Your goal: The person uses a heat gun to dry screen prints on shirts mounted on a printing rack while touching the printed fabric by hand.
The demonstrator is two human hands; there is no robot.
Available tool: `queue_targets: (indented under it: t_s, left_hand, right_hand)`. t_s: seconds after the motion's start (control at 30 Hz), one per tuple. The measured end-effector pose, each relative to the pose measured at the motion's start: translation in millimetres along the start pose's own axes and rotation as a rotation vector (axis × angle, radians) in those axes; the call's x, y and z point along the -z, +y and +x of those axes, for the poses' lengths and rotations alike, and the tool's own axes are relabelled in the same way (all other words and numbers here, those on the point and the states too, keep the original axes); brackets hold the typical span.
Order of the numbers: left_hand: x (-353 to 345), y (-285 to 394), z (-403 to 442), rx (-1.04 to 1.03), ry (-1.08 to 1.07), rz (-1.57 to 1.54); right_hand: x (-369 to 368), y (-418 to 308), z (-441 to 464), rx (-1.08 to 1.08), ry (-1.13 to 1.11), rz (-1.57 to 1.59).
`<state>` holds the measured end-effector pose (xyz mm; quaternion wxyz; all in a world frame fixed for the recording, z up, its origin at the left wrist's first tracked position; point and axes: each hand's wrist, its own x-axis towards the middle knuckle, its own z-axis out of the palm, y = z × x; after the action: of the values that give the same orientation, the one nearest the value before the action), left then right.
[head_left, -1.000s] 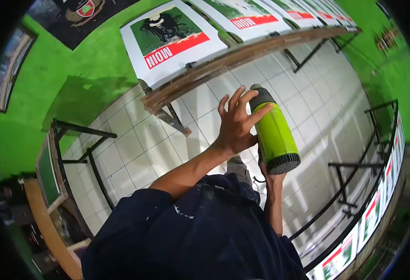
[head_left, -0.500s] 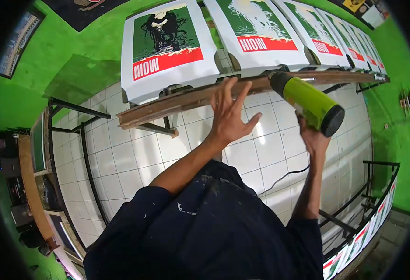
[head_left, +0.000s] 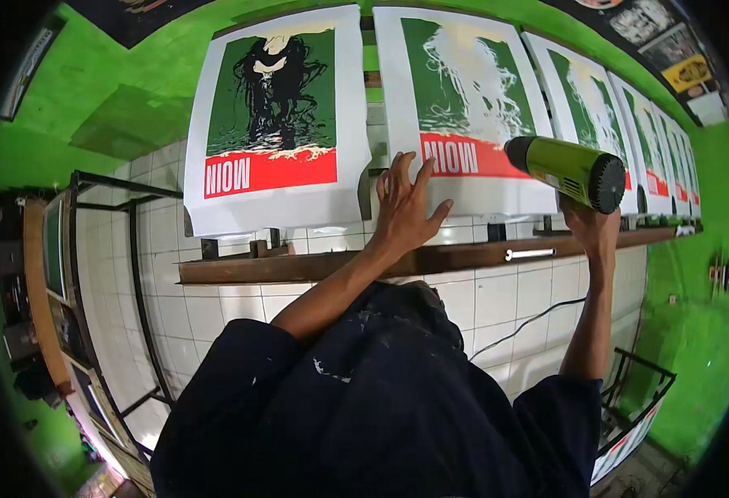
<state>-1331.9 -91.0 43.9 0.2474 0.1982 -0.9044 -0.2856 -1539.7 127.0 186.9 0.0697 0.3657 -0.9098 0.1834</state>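
Observation:
My right hand (head_left: 594, 232) is wrapped round the handle of a green heat gun (head_left: 570, 173). Its dark nozzle points left, over the red band of a white shirt panel (head_left: 398, 91) printed in green and red. My left hand (head_left: 404, 214) is open, fingers spread, at the lower left corner of that same panel; whether the fingertips touch it I cannot tell. To the left lies another printed panel (head_left: 349, 108), which has black figure artwork added. A cord (head_left: 526, 322) hangs below the heat gun.
More printed panels (head_left: 577, 83) run off to the right along the rack. A brown rail (head_left: 298, 267) crosses in front of me, with a dark metal frame (head_left: 138, 266) to the left. Another rack (head_left: 634, 415) holding prints stands at lower right. Tiles cover the floor (head_left: 186, 311).
My view has shifted, so the panels sit lower and nearer. The heat gun and my left hand, formerly by the rail, are now over the second panel's lower part.

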Motion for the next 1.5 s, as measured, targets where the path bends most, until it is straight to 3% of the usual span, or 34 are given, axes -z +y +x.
queue_targets:
  t_s: [0.03,0.1,0.23,0.3,0.37,0.43,0.47,0.6,0.67,0.73,0.8,0.83,0.9,0.93,1.03,1.1,1.23,1.37,1.5]
  left_hand:
    - [-5,-1,11,0.019,0.007,0.006]
    - [-19,-5,24,0.079,0.003,-0.006]
    - [-46,-6,41,0.164,0.05,0.013]
    - [-53,-7,49,0.198,0.091,0.029]
    - [-60,-5,55,0.24,0.103,0.046]
    - [-65,-4,60,0.293,0.114,0.053]
    - [-67,-2,62,0.318,0.122,0.056]
    - [-76,-2,70,0.382,0.143,0.037]
    - [-82,-4,73,0.398,0.155,0.071]
    - [-89,-7,80,0.389,0.171,0.102]
    - [-82,-4,88,0.457,0.115,0.098]
    - [-83,-7,91,0.447,0.122,0.112]
    - [-87,-15,91,0.424,0.154,0.165]
    - [-89,-16,93,0.425,0.144,0.159]
    - [-88,-19,97,0.42,0.135,0.149]
    - [-90,-25,100,0.409,0.136,0.146]
    - [-93,-26,97,0.412,0.144,0.149]
    - [-91,-32,99,0.424,0.143,0.156]
    - [-89,-36,98,0.431,0.152,0.15]
  right_hand:
    - [-2,7,16,-0.076,-0.077,0.09]
    - [-17,30,42,0.019,-0.05,0.182]
    - [-31,52,95,0.304,0.016,-0.065]
    - [-33,50,113,0.046,-0.197,0.266]
    - [-33,49,131,0.112,-0.237,0.26]
    - [-38,51,148,0.246,-0.144,-0.034]
    - [-36,42,154,0.165,-0.206,-0.075]
    - [-43,57,170,0.257,-0.312,0.266]
    - [-52,62,182,0.286,-0.305,0.227]
    - [-61,71,196,0.36,-0.122,-0.013]
    - [-55,63,203,0.178,-0.33,-0.011]
    - [-56,68,207,0.156,-0.333,-0.036]
    - [-64,74,211,0.279,-0.379,0.271]
    - [-67,73,214,0.27,-0.385,0.267]
    - [-73,66,222,0.488,-0.239,-0.029]
    - [-78,65,226,0.439,-0.317,0.09]
    - [-93,52,235,0.566,-0.237,-0.033]
    - [-108,33,243,0.671,-0.321,0.007]
    - [-117,13,253,0.657,-0.301,-0.232]
